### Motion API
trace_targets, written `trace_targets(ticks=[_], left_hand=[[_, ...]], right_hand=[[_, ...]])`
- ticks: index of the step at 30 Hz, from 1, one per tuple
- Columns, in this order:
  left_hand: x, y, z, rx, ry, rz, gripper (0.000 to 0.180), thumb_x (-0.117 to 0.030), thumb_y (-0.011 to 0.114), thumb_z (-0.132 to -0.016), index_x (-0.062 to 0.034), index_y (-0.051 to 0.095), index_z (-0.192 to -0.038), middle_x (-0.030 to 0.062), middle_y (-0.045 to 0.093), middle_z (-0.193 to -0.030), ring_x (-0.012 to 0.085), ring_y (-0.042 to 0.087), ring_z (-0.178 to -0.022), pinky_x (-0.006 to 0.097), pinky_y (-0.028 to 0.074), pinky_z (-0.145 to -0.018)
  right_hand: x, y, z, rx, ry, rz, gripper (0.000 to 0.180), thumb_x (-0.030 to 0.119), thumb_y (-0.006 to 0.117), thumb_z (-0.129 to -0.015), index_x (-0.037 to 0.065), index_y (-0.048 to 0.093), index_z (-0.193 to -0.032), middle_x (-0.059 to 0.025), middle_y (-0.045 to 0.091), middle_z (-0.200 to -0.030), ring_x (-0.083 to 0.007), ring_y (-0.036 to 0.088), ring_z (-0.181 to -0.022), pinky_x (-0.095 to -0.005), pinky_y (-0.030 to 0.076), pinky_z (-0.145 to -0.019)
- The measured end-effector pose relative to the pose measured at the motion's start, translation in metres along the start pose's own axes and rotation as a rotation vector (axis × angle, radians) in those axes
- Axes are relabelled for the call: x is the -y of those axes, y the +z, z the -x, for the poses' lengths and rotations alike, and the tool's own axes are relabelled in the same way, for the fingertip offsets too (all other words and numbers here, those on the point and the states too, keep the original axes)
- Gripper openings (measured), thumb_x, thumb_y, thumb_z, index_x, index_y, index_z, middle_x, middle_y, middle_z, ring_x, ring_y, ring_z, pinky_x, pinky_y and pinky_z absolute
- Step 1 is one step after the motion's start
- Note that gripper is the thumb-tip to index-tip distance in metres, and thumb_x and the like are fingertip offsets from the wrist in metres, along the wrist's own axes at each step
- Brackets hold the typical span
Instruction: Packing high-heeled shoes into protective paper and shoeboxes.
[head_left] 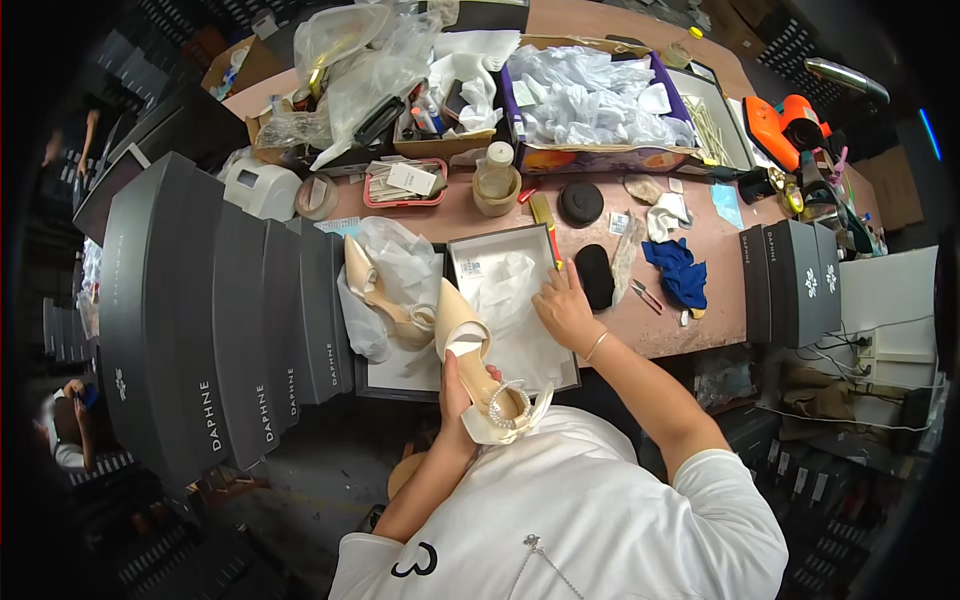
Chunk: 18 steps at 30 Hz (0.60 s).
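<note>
My left hand (456,392) is closed around a cream pointed-toe shoe (461,322), its toe aimed away from me. Pearls and a pale bow sit at its heel end. A matching shoe (382,297) lies with white tissue in the left half of the open shoebox (462,243). Over the box's right edge, my right hand (566,310) has its fingers closed at the handle end of a small brush (553,240) with yellow bristles. The fingers partly hide that handle. White tissue paper (508,290) lies in the box's right half.
Dark shoeboxes (170,330) stand in a row at left; more boxes (790,285) stand at right. Beside the brush are a black pad (595,277), a round black tin (581,204), a blue cloth (678,272) and small snips (648,296). A tissue-filled carton (600,150) sits behind.
</note>
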<state>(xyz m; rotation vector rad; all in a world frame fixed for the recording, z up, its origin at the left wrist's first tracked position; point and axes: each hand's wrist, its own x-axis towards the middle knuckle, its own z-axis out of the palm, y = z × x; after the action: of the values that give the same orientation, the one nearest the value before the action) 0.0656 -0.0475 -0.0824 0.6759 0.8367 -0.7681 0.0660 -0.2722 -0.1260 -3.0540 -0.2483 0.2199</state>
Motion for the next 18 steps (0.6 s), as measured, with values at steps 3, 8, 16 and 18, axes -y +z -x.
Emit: trace_targets(ticks=[3, 8, 16, 18], left_hand=[[-0.003, -0.008, -0.01, 0.124, -0.004, -0.045, 0.051, -0.051, 0.045, -0.096, -0.0051, 0.047, -0.116, 0.0124, 0.056, -0.086, 0.0216, 0.058, -0.076, 0.033, 0.052, -0.071], [-0.009, -0.003, -0.002, 0.068, 0.101, -0.137, 0.054, -0.051, 0.045, -0.095, -0.0031, 0.046, -0.12, 0.0129, 0.058, -0.096, 0.0223, 0.061, -0.083, 0.036, 0.053, -0.08], [0.004, 0.012, -0.013, 0.242, 0.203, -0.277, 0.041, -0.028, 0.055, -0.095, -0.0076, 0.039, -0.127, 0.0102, 0.054, -0.116, 0.021, 0.06, -0.098, 0.038, 0.055, -0.076], [0.005, 0.011, -0.017, 0.202, 0.259, -0.285, 0.039, -0.023, 0.056, -0.094, -0.0071, 0.04, -0.126, 0.0101, 0.055, -0.115, 0.0206, 0.062, -0.095, 0.038, 0.056, -0.074]], right_hand=[[-0.011, 0.012, -0.002, 0.035, -0.056, 0.042, 0.01, 0.013, 0.054, -0.082, 0.011, 0.063, -0.082, -0.0064, 0.061, -0.078, -0.0249, 0.054, -0.111, -0.0575, 0.018, -0.108], [0.002, -0.055, 0.016, -0.056, 0.215, -0.663, 0.022, 0.005, 0.055, -0.082, 0.004, 0.063, -0.103, -0.0081, 0.064, -0.077, -0.0342, 0.062, -0.079, -0.0461, 0.05, -0.078], [0.067, -0.062, 0.03, -0.109, 0.144, -0.804, 0.047, 0.002, 0.056, -0.084, 0.009, 0.053, -0.13, -0.0122, 0.061, -0.09, -0.0253, 0.06, -0.072, -0.0363, 0.052, -0.069], [0.068, -0.074, 0.032, -0.195, 0.073, -0.723, 0.051, 0.004, 0.062, -0.076, 0.012, 0.056, -0.126, -0.0155, 0.061, -0.1, -0.033, 0.06, -0.084, -0.0391, 0.05, -0.076]])
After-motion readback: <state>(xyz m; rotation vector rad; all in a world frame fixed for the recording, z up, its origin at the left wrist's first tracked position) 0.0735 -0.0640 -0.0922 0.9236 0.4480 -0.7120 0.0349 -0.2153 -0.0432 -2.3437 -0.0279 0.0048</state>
